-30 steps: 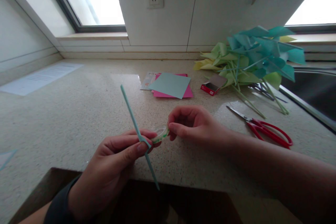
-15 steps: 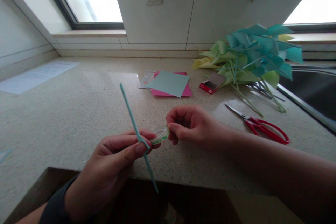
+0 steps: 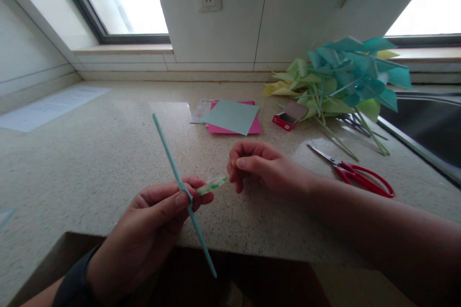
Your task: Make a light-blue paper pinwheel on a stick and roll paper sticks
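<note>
the teal straw [image 3: 169,156] and small tape roll [image 3: 212,184] are pinched together in the closed left hand [image 3: 151,230] above the tabletop [image 3: 90,163]; the right hand [image 3: 259,168], curled and empty, is just beside. the roll could slip out, because the pinch looks thin.

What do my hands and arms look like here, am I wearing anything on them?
Both hands are bare: no gloves, and no rings or watch that can be seen. The left hand comes out of a dark grey sleeve that ends at the wrist. The right hand has a bare forearm, with no sleeve in view as far as the picture's edge.
</note>
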Motion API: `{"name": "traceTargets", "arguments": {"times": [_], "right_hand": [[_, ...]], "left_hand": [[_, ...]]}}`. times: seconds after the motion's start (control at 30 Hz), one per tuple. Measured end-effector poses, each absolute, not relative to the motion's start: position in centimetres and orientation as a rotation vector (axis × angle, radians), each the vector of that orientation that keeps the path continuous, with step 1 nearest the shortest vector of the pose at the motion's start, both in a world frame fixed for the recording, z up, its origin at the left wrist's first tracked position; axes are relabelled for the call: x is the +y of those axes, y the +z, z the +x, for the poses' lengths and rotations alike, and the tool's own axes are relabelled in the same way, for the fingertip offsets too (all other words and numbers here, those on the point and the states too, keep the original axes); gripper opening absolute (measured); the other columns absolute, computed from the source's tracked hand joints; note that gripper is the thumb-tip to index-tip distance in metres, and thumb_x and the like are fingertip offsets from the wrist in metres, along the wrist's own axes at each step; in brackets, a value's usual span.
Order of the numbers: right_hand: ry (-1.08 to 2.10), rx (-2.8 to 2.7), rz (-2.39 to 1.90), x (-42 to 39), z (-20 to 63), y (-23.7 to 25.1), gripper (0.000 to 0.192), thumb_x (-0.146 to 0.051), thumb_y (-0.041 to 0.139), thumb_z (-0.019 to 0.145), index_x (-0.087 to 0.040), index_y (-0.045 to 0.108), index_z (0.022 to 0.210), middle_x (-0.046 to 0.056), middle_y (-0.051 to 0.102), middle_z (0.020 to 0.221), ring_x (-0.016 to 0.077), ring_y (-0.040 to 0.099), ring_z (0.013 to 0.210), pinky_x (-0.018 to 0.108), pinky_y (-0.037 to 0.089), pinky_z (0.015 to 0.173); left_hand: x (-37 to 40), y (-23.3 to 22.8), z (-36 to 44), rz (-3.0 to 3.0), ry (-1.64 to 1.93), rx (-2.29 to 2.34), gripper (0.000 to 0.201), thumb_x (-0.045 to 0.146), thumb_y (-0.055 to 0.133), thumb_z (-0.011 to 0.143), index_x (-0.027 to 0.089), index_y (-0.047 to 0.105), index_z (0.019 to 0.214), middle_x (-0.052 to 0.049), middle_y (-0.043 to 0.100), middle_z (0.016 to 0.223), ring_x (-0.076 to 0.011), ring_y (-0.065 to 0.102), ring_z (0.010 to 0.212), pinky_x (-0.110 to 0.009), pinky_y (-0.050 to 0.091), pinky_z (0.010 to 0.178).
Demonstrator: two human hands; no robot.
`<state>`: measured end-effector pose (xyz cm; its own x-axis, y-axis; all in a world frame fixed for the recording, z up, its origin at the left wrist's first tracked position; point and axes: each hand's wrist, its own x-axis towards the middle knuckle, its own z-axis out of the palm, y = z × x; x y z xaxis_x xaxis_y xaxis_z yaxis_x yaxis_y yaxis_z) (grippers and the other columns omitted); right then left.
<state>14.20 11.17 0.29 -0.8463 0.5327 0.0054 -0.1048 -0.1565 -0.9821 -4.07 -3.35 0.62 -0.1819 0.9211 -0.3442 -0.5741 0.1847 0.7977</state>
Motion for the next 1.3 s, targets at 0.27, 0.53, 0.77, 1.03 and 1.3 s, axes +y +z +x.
{"name": "traceTargets", "arguments": {"times": [0.27, 0.53, 0.77, 1.03, 1.3], "right_hand": [[2.055, -1.971, -0.295, 11.3, 14.7, 0.4, 0.025, -0.020, 0.069, 0.087, -0.018, 0.061, 0.111, 0.000, 0.064, 0.094, 0.0104, 0.060, 0.079, 0.024, 0.047, 0.071], [1.828, -1.937, -0.163, 10.8, 14.3, 0.3, 0.014, -0.025, 0.073, 0.086, -0.017, 0.063, 0.091, 0.005, 0.066, 0.103, 0.0142, 0.062, 0.092, 0.030, 0.050, 0.081], [1.288, -2.027, -0.269, 11.0, 14.9, 1.2, 0.007, -0.022, 0.067, 0.090, -0.018, 0.062, 0.093, 0.001, 0.063, 0.084, 0.0132, 0.059, 0.078, 0.028, 0.049, 0.074], [0.558, -2.379, -0.081, 10.3, 15.7, 1.4, 0.025, -0.016, 0.063, 0.094, -0.022, 0.053, 0.115, 0.004, 0.067, 0.093, 0.0148, 0.063, 0.081, 0.028, 0.050, 0.071], [0.225, -2.518, 0.224, 10.2, 15.8, 2.5, 0.013, -0.010, 0.056, 0.097, -0.013, 0.058, 0.109, 0.006, 0.066, 0.089, 0.0165, 0.057, 0.079, 0.031, 0.048, 0.070]], "left_hand": [[-3.5, 0.9, -4.0, 0.377, 1.362, 1.047, 0.020, 0.022, 0.094, 0.063, 0.015, 0.083, 0.078, -0.004, 0.081, 0.078, -0.0142, 0.076, 0.072, -0.011, 0.057, 0.063], [-3.6, 0.9, -4.0, 0.418, 1.266, 0.985, 0.017, 0.025, 0.089, 0.073, 0.016, 0.083, 0.086, -0.007, 0.083, 0.086, -0.0133, 0.076, 0.082, -0.012, 0.056, 0.078], [-3.2, 0.9, -3.7, 0.437, 1.302, 1.090, 0.013, 0.023, 0.084, 0.079, 0.014, 0.082, 0.087, -0.008, 0.082, 0.090, -0.0140, 0.075, 0.086, -0.013, 0.056, 0.078], [-2.9, 0.9, -3.2, 0.520, 1.276, 1.140, 0.015, 0.027, 0.084, 0.078, 0.016, 0.081, 0.087, -0.006, 0.081, 0.089, -0.0148, 0.073, 0.088, -0.016, 0.054, 0.078], [-2.8, 0.9, -3.3, 0.586, 1.212, 1.143, 0.015, 0.030, 0.084, 0.078, 0.017, 0.082, 0.087, -0.005, 0.082, 0.091, -0.0139, 0.071, 0.088, -0.018, 0.051, 0.081]]}}
